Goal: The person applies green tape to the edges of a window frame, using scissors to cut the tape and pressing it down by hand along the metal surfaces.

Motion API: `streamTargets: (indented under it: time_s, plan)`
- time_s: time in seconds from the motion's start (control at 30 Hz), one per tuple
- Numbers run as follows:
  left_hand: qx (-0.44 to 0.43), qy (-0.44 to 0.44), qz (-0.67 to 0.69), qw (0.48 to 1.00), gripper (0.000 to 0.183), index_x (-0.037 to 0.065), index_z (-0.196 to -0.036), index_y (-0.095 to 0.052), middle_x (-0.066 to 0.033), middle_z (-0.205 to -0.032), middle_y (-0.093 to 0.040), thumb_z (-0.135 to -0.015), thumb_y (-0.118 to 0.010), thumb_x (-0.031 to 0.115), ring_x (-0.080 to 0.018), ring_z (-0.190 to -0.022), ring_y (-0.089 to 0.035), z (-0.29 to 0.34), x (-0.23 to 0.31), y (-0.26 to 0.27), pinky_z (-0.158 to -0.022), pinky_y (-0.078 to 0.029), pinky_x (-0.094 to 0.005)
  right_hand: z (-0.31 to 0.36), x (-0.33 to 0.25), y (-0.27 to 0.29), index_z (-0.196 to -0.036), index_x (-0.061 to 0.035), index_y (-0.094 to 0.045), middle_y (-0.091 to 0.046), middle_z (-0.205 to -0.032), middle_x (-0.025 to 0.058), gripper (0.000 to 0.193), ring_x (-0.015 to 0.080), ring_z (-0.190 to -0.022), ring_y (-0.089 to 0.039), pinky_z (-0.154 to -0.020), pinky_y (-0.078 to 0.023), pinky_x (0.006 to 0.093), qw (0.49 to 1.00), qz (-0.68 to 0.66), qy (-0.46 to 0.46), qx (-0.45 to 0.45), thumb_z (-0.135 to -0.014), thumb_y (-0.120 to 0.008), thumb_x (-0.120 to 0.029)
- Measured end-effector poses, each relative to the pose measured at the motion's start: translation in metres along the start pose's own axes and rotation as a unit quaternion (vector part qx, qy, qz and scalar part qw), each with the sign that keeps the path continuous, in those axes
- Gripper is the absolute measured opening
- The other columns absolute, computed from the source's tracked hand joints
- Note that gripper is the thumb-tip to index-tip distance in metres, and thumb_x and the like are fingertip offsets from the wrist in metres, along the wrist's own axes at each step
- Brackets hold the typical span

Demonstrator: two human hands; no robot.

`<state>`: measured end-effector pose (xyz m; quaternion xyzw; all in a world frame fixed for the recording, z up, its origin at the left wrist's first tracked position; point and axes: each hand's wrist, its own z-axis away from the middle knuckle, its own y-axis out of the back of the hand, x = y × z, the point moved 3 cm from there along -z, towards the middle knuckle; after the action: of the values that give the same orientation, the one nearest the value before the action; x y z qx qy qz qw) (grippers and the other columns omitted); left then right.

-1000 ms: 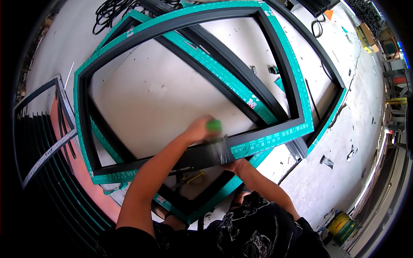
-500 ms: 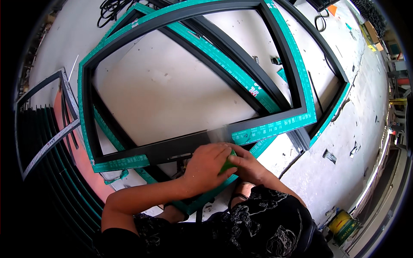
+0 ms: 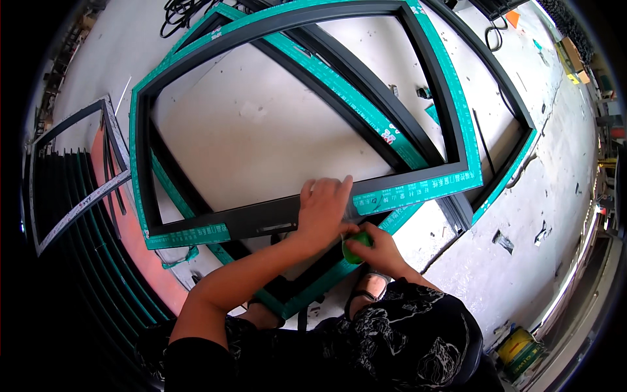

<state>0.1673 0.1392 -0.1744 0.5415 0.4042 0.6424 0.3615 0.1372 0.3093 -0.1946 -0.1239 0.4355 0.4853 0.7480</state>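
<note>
A dark grey window frame (image 3: 261,220) with green protective film lies across other frames in front of me. My left hand (image 3: 323,212) rests over its near rail, fingers stretched out and pressing on the bare stretch between the film pieces. Just below that rail, my right hand (image 3: 385,251) is closed around a small round green roll (image 3: 356,248), which looks like tape. A translucent patch shows beside the left hand, by the end of the right-hand film piece (image 3: 418,191). Left of my hand, a narrow slot (image 3: 275,228) is cut in the rail.
Another green-filmed frame (image 3: 499,185) lies underneath, at an angle. To the left, a smaller frame (image 3: 78,208) stands by dark profiles (image 3: 98,261). Black cable (image 3: 176,16) is coiled at the far side. A yellow-green bucket (image 3: 520,353) stands at lower right; scraps litter the floor.
My left hand has moved away from the green roll and up onto the rail, its fingers straightening. The right hand keeps the roll, slightly lower and nearer me. The view has shifted slightly.
</note>
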Motion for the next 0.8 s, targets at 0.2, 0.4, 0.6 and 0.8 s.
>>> streamTargets:
  time_s: [0.2, 0.4, 0.6, 0.8]
  plan:
    - [0.012, 0.018, 0.017, 1.000, 0.097, 0.009, -0.132, -0.045, -0.0095, -0.115, -0.054, -0.053, -0.088, 0.045, -0.0279, -0.117, -0.049, -0.005, 0.008, -0.004, -0.109, -0.027, -0.0489, 0.009, -0.017, 0.016, -0.100, -0.0012, -0.064, -0.067, -0.079, 0.0184, 0.048, 0.0366, -0.072, -0.068, -0.067, -0.054, 0.0412, 0.994, 0.093, 0.056, 0.024, -0.078, -0.074, -0.043]
    - [0.086, 0.019, -0.128, 0.988, 0.053, 0.009, -0.130, -0.048, -0.0090, -0.112, -0.055, -0.081, -0.065, 0.023, -0.0257, -0.112, -0.053, 0.006, 0.000, -0.030, -0.106, -0.034, -0.0460, 0.028, -0.072, 0.017, -0.098, -0.0080, -0.066, -0.069, -0.087, 0.0122, 0.037, 0.0305, -0.080, -0.068, -0.071, -0.052, 0.0365, 0.919, 0.007, 0.252, -0.305, -0.076, -0.077, -0.037]
    - [0.164, -0.003, -0.148, 0.975, 0.044, 0.009, -0.125, -0.055, -0.0076, -0.112, -0.056, -0.084, -0.056, 0.024, -0.0227, -0.113, -0.054, -0.007, 0.019, -0.025, -0.103, -0.037, -0.0429, -0.003, -0.105, 0.056, -0.108, -0.0034, -0.064, -0.065, -0.103, 0.0086, 0.029, 0.0204, -0.095, -0.064, -0.085, -0.050, 0.0323, 0.952, -0.202, 0.201, -0.114, -0.083, -0.073, -0.015]
    - [0.153, -0.010, -0.042, 0.987, 0.064, 0.002, -0.142, -0.043, -0.0116, -0.134, -0.050, -0.086, -0.054, 0.032, -0.0275, -0.131, -0.043, -0.023, 0.014, -0.040, -0.108, -0.032, -0.0468, -0.030, -0.128, 0.023, -0.142, -0.0020, -0.041, -0.053, -0.133, 0.0186, 0.076, 0.0349, -0.123, -0.052, -0.101, -0.043, 0.0469, 0.842, -0.485, 0.047, -0.232, -0.084, -0.058, -0.048]
